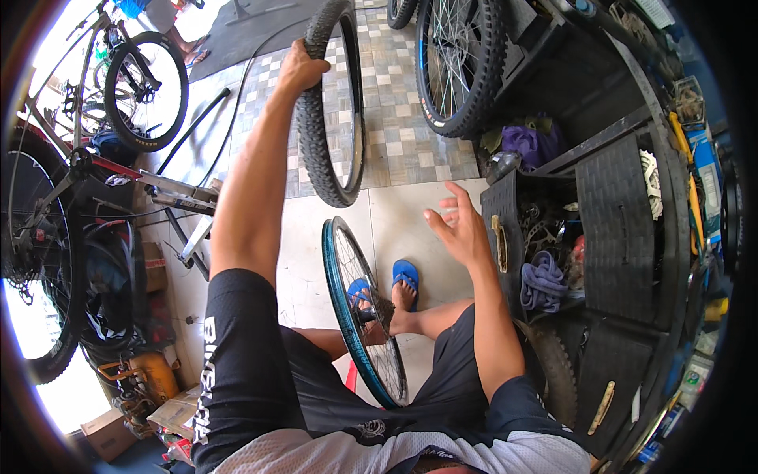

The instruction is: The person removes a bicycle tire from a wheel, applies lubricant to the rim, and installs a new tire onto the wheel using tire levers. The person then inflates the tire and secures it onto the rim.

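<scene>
While our left hand grips the black tire near its top, the tire hangs upright in front of us, past our feet. Those fingers are clamped around its bumpy side, perhaps so it won't roll away or flop over. We cannot tell if its bottom touches the floor. Our right hand holds nothing; its fingers are apart, up in the air to the right of the tire.

Nearer to us, a wheel with a blue rim stands tilted between our legs, likely so our legs can stop it from tipping. We wear blue slippers, with the wheel just beside them.

On our right, a crumpled rag lies in an open drawer, maybe put there to be easy to grab. On our left, we see a bike.
</scene>
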{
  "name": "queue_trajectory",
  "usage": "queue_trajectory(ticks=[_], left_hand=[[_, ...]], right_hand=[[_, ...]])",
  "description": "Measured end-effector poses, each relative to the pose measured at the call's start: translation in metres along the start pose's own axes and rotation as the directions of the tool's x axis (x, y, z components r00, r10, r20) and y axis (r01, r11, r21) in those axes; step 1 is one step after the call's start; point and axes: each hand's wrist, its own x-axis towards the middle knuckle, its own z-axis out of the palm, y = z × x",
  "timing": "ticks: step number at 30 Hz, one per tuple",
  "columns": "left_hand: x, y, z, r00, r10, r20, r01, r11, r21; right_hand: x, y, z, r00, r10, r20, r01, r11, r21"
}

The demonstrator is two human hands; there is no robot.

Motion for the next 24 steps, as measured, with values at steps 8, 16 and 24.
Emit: queue_trajectory(ticks=[8, 16, 24], left_hand=[[0.008, -0.054, -0.065, 0.997, -0.005, 0.079, -0.007, 0.989, 0.148], [-0.023, -0.078, -0.116, 0.981, 0.026, 0.193, -0.063, 0.980, 0.190], [-0.048, -0.063, -0.147, 0.877, 0.157, 0.455, -0.238, 0.963, 0.128]], right_hand=[[-0.035, 0.027, -0.032, 0.998, 0.049, -0.046, -0.048, 0.999, 0.018], [-0.048, 0.014, -0.039, 0.996, 0.028, -0.084, -0.020, 0.996, 0.089], [-0.056, -0.038, -0.038, 0.997, -0.060, -0.051, 0.064, 0.995, 0.076]])
